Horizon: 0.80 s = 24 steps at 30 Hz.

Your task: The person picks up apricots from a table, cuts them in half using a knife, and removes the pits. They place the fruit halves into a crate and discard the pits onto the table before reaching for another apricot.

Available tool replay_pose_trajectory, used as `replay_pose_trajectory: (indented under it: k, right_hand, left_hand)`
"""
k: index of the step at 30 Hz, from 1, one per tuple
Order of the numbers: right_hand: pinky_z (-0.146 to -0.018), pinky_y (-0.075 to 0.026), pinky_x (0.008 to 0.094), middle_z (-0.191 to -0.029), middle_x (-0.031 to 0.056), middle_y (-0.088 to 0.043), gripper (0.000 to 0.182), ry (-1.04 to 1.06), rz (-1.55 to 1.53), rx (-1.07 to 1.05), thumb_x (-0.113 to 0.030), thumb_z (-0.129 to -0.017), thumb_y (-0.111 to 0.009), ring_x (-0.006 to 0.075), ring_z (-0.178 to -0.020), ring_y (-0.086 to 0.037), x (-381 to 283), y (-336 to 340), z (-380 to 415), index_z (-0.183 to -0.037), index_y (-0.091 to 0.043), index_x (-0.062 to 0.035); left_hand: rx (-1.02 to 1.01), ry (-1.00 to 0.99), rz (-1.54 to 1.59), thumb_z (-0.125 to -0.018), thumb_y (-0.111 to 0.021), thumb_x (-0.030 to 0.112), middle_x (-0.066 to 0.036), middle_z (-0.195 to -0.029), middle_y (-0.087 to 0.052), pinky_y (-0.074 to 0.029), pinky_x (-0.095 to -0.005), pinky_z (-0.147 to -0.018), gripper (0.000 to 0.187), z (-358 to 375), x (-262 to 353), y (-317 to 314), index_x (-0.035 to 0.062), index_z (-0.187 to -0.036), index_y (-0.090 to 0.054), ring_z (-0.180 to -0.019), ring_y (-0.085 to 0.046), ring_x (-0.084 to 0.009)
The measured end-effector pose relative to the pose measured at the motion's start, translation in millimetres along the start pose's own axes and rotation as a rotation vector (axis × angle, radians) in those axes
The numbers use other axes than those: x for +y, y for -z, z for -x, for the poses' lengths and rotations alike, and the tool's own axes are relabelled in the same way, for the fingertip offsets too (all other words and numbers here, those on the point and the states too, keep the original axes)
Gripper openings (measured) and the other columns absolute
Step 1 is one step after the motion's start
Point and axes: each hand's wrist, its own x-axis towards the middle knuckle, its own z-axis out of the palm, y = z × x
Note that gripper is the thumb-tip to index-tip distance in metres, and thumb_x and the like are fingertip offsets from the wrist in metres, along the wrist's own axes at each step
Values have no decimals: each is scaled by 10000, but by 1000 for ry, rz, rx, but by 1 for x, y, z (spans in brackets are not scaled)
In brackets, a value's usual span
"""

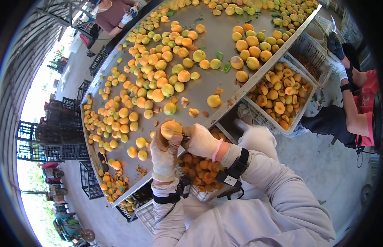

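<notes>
My left hand [164, 155], in a stained pale glove, holds a whole orange apricot [171, 130] upright at the table's near edge. Closed around a small knife [185, 137] is my gloved right hand [201, 142], with a pink band at the wrist. The thin dark blade meets the apricot's right side; most of the handle is hidden in the fist. Below my hands, a crate of halved apricots [201, 168] sits partly covered by my arms. Loose whole apricots [157, 95] lie across the metal table [191, 113] beyond.
A white crate of apricot halves [282, 94] stands right of the table, beside another crate [310, 55]. One co-worker [356, 103] is at the right, another [113, 18] at the far left. Black crates [51, 138] are stacked on the left floor. Leaves and scraps lie among the fruit.
</notes>
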Motion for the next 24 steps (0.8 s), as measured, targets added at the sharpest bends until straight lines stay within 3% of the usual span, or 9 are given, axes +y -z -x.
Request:
replay_pose_trajectory:
  k: [3,4,7,10,13,16,19,22,24]
  right_hand:
    - [-681,-510,457,-772,171,-644,152,8,33,-41,-159,-756,-613,392,-750,-615,11,-3,-3,-894,-639,-102]
    - [-680,-510,457,-771,169,-644,159,3,51,-55,-153,-749,-616,391,-748,-614,11,-4,-4,-899,-638,-105]
    - [-671,-507,461,-766,164,-640,164,154,-114,86,-155,-745,-618,391,-742,-610,3,-1,-3,-902,-637,-112]
    - [-661,-505,457,-775,159,-642,169,111,-67,104,-153,-743,-618,391,-742,-608,0,-6,-4,-907,-637,-118]
    - [-656,-507,453,-775,155,-643,163,135,-29,130,-160,-747,-620,392,-741,-607,2,-5,-2,-905,-633,-123]
    - [-658,-509,451,-762,152,-639,166,77,-58,34,-162,-743,-627,388,-738,-609,9,-5,-5,-902,-624,-113]
    - [-662,-511,449,-759,153,-641,157,127,-41,34,-170,-746,-624,383,-744,-612,7,0,-6,-887,-621,-101]
    - [-671,-514,444,-774,147,-649,150,183,-61,118,-169,-746,-622,380,-749,-616,4,-5,-4,-878,-625,-99]
    - [-677,-515,444,-772,135,-656,142,171,-106,150,-166,-745,-624,372,-764,-624,-1,-8,-4,-872,-625,-102]
  left_hand:
    - [-55,-191,-1069,-736,-801,164,-116,-1121,-607,-482,-329,-898,690,-6,29,0,-44,-1292,-450,-1054,-582,-212]
    - [-24,-214,-980,-673,-830,125,-99,-1120,-608,-489,-323,-893,756,-7,24,2,-32,-1304,-445,-1035,-594,-209]
    - [26,-221,-421,-677,-830,122,-93,-1117,-613,-488,-319,-900,756,-1,22,-3,-32,-1307,-442,-1021,-600,-217]
    - [106,9,209,-652,-849,161,-98,-1088,-622,-483,-314,-871,711,-3,-5,-4,3,-1256,-509,-979,-595,-188]
    - [101,-52,-3,-671,-851,160,-100,-1099,-618,-485,-320,-871,700,0,8,-13,-6,-1256,-505,-970,-599,-188]
    - [14,-289,-788,-751,-804,154,-130,-1182,-584,-472,-306,-919,697,-3,27,-13,-45,-1307,-433,-1053,-571,-192]
    - [-5,-290,-664,-741,-816,189,-133,-1196,-585,-475,-310,-914,695,-5,25,-9,-33,-1291,-453,-1052,-572,-196]
    - [84,-171,123,-717,-824,166,-130,-1192,-585,-474,-315,-917,700,1,10,-21,-29,-1285,-465,-1053,-571,-201]
    - [90,-170,-77,-708,-826,163,-122,-1164,-593,-478,-312,-906,677,1,10,-21,-29,-1262,-487,-1040,-576,-195]
